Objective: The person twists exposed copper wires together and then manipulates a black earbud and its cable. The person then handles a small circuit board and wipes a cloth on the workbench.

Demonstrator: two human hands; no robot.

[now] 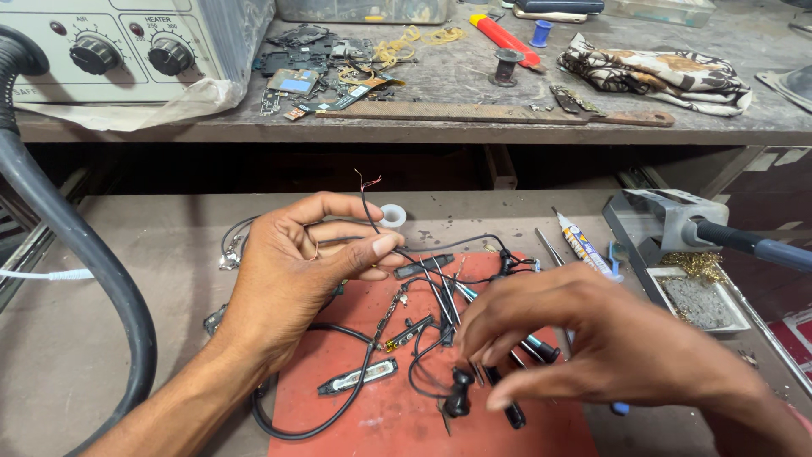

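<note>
Item 1. Left hand (296, 271), at about nine o'clock of the red mat (406, 423). Fingers were curled, thumb pressed to forefinger, pinching a thin black wire (365, 207). The wire's stripped end, with bare reddish strands, stood up at twelve o'clock above the fingertips, seemingly held clear of the clutter for inspection or work.

Item 2. Right hand (592, 338), at about three o'clock of the mat. Fingers were bent downward and bunched, tips hovering over small black parts; whether they gripped anything could not be told.

Item 3. Black earbud pieces (459, 393), at six o'clock of the mat, just beneath the right fingertips, joined to looping black cable.

Item 4. Slim black housing strips (357, 378) lay on the mat near seven o'clock, spread flat, probably so each part stayed visible.

Item 5. Glue tube (582, 244), white with a fine nozzle, lay at two o'clock beside the mat, near the right hand.

Item 6. Soldering iron stand (677, 216), grey, at three o'clock, with brass wool (700, 264) and a tray below it, the iron's handle resting in the holder away from the hands.

Item 7. Small white ring (392, 216), at twelve o'clock, just beyond the left fingertips.

Item 8. Upper shelf: hot-air station (127, 51) with two dials at eleven o'clock; circuit-board scraps (313, 68) at twelve; patterned cloth (660, 76) at one.

Item 9. Thick black hose (76, 245), curving down the nine o'clock edge.
</note>
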